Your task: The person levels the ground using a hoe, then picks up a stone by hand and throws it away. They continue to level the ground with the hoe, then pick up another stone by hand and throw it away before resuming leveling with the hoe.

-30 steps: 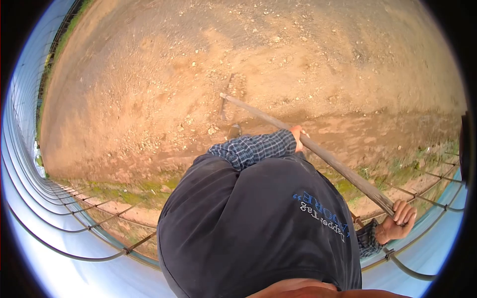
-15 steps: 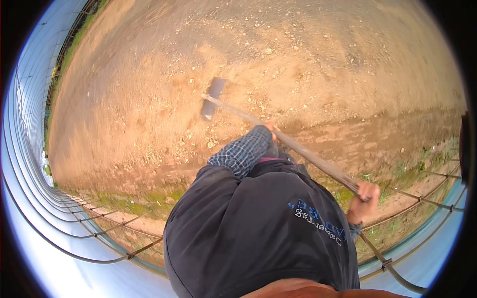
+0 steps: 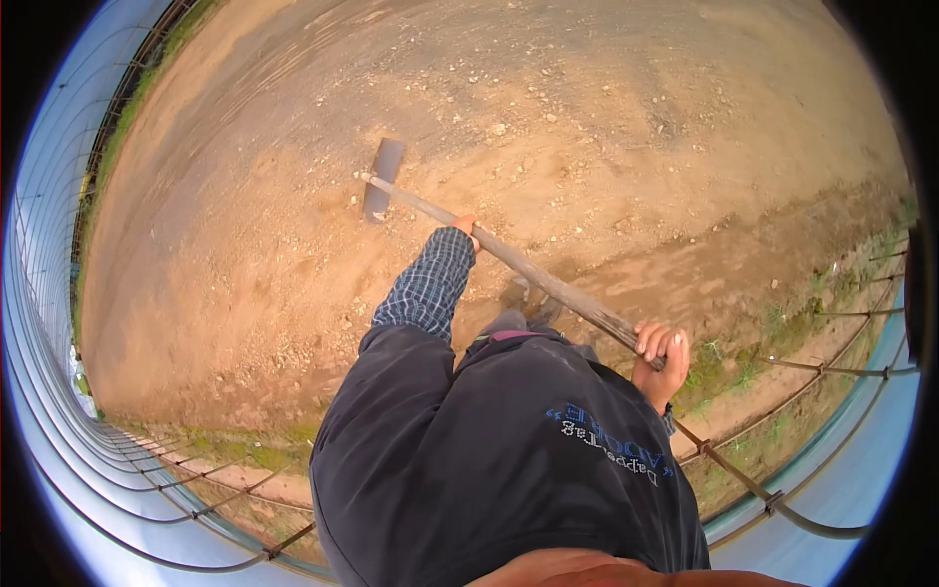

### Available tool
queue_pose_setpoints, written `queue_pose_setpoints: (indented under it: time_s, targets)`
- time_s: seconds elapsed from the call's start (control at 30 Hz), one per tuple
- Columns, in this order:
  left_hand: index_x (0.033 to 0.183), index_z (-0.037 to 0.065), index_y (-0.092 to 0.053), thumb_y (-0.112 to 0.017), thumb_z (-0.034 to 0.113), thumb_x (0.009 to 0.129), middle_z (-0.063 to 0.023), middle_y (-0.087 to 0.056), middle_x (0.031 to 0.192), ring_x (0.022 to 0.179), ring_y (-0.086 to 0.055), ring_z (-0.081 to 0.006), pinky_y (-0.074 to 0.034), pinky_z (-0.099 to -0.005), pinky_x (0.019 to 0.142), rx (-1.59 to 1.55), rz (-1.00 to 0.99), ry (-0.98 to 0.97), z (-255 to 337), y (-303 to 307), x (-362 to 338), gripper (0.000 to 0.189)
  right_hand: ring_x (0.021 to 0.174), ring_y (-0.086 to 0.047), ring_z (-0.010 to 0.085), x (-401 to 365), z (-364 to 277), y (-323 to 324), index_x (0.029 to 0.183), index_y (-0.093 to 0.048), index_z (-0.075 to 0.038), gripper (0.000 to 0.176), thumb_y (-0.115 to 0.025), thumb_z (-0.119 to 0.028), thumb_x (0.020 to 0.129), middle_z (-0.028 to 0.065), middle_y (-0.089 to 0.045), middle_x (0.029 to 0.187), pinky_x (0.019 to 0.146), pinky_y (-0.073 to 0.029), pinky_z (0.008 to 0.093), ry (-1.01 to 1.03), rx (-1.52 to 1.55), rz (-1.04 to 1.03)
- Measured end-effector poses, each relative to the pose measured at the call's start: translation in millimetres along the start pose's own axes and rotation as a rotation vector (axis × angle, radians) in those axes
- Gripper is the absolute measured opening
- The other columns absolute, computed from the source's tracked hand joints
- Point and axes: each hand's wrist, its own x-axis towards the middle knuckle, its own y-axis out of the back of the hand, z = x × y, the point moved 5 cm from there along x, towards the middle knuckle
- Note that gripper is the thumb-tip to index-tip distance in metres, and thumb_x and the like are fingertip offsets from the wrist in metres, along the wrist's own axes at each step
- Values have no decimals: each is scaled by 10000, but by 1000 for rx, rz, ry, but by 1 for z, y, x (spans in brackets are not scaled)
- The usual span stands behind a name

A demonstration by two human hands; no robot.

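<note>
Both hands are closed tight on one tool. My left hand (image 3: 468, 224) wraps the long wooden-handled hoe (image 3: 548, 286) well forward on the shaft, with only the knuckles showing past the blue checked sleeve (image 3: 423, 289). My right hand (image 3: 660, 354) grips close to the rear end, fingers curled over the top, low beside my hip. I judge the wide spacing is for leverage: the rear hand acts as the pivot and the front one steers a shaft this long.

The shaft runs on a slant away from my body, up and to the left. Its flat grey metal blade (image 3: 383, 178) is out ahead of me over the reddish-brown stony dirt (image 3: 606, 117), set crosswise to the shaft. I cannot tell whether its edge touches the soil.

My dark navy shirt with pale lettering (image 3: 509, 460) fills the lower frame. Behind and to the right, a thin wire fence (image 3: 773, 501) runs along a strip of patchy green grass (image 3: 729, 367).
</note>
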Motion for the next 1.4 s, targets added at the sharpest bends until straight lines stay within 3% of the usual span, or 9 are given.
queue_pose_setpoints:
  time_s: [0.1, 0.37, 0.5, 0.87, 1.03, 1.07, 1.1, 1.2, 1.4]
  targets:
    - [884, 39, -451, -497, 122, 859, -115, -492, 747, 662, -533, -264, -474, -481, 659, 135, -101, 48, -73, -33, 43, 98, 562, -386, 160, -18, -47, 29, 640, -342, -112, 299, -386, -192, 924, 14, -354, 552, 726, -378, 357, 88, -55, 200]
    - [862, 22, -422, -445, 28, 819, -117, -456, 765, 674, -481, -272, -468, -425, 648, 358, -275, 303, -239, -62, -56, 49, 501, -365, 110, -93, -178, 84, 634, -327, -143, 305, -372, -201, 930, -14, -331, 506, 635, -370, 310, 383, -96, 404]
    - [855, 25, -403, -451, 27, 823, -114, -444, 770, 693, -475, -265, -459, -408, 646, 355, -214, 285, -218, -68, -70, 58, 505, -374, 117, -99, -156, 86, 643, -346, -133, 295, -381, -205, 928, -8, -349, 505, 632, -379, 307, 408, -23, 396]
    - [805, 39, -412, -484, 65, 794, -69, -437, 717, 630, -475, -234, -459, -415, 641, 480, -72, -62, 11, -115, 21, 78, 619, -409, 174, -19, 13, -7, 659, -353, -95, 271, -401, -178, 913, 29, -372, 582, 782, -361, 376, 164, 8, 192]
    - [828, 43, -424, -450, 50, 784, -92, -434, 722, 598, -467, -230, -449, -395, 557, 792, -250, 27, -89, -117, 62, 51, 597, -403, 170, -59, -42, 30, 665, -361, -91, 265, -400, -167, 916, 27, -371, 582, 753, -378, 380, 233, -31, 424]
    - [842, 44, -422, -434, 45, 784, -110, -435, 740, 626, -479, -235, -439, -404, 546, 453, -162, 104, -128, -110, 100, 59, 589, -396, 162, -73, -60, 40, 661, -361, -96, 272, -403, -177, 917, 20, -369, 581, 743, -380, 373, 248, -30, 467]
    - [842, 27, -421, -431, 38, 787, -122, -445, 750, 641, -492, -246, -437, -407, 540, 585, -217, 107, -164, -107, 106, 57, 577, -387, 154, -87, -78, 48, 656, -358, -102, 281, -406, -189, 919, 12, -361, 573, 722, -377, 362, 279, -36, 492]
    - [827, 8, -438, -437, 15, 790, -139, -460, 765, 635, -494, -265, -453, -431, 562, 533, -231, 218, -213, -96, -53, 38, 529, -362, 124, -124, -129, 67, 641, -342, -121, 301, -406, -205, 923, -7, -331, 531, 658, -364, 319, 391, -79, 529]
    - [980, 22, -400, -466, 59, 856, -114, -461, 764, 652, -476, -247, -464, -404, 613, 558, -362, 307, -266, -83, -104, 145, 476, -350, 110, -141, -195, 74, 627, -318, -139, 312, -378, -191, 928, -16, -315, 493, 611, -348, 284, 530, -119, 476]
